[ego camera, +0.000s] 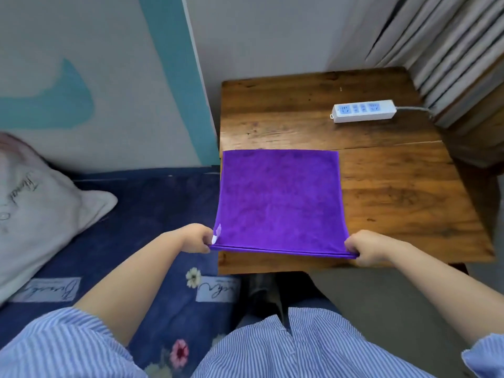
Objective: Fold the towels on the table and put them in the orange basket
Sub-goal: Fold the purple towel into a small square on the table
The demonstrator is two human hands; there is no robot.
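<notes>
A purple towel (pixel 279 200) lies spread on the left half of the wooden table (pixel 395 192), its near edge lifted slightly off the table. My left hand (pixel 197 241) pinches the near left corner, beside a small white label. My right hand (pixel 365 248) pinches the near right corner. The near edge stretched between my hands shows two layers. The far edge lies flat on the table. No orange basket is in view.
A white power strip (pixel 364 110) with a grey cable lies at the table's far right. A bed with a dark blue floral sheet (pixel 152 214) and a pale pillow (pixel 35 203) sits left of the table. Curtains (pixel 450 50) hang at the back right.
</notes>
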